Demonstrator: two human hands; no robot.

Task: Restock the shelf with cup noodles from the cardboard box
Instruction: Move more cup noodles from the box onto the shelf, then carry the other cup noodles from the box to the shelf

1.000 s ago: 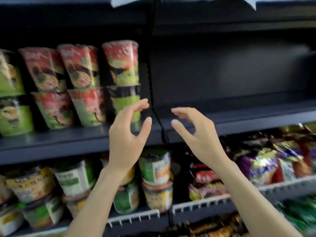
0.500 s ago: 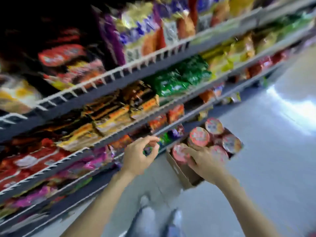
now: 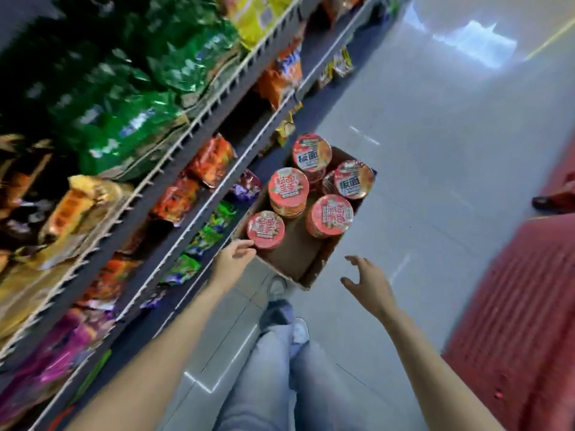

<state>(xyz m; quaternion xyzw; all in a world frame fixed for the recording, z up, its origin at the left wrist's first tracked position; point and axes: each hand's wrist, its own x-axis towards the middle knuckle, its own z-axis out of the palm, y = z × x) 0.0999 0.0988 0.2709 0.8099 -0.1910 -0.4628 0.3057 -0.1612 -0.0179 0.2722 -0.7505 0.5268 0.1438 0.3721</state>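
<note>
Both hands empty, left hand (image 3: pixel 231 262) loosely curled & right hand (image 3: pixel 367 284) spread wide; nearest cup noodle (image 3: pixel 265 229) prob light, thin-walled, grip round sides under lid rim.

The grey tiled floor (image 3: pixel 435 188) carries an open cardboard box (image 3: pixel 314 262), set just beside the foot of the shelves (image 3: pixel 217 98). Cup noodles (image 3: pixel 288 188) with red lids stand upright inside the box, some stacked, leaving part of its brown bottom bare. The person's shoes rest on the floor right next to the box's near corner. A red mat (image 3: pixel 522 312) lies on the floor to the right, well apart from the box. The wire-fronted shelves hold packets: green bags (image 3: pixel 133 119) higher up, orange (image 3: pixel 177 197) and purple (image 3: pixel 62 346) ones lower.
</note>
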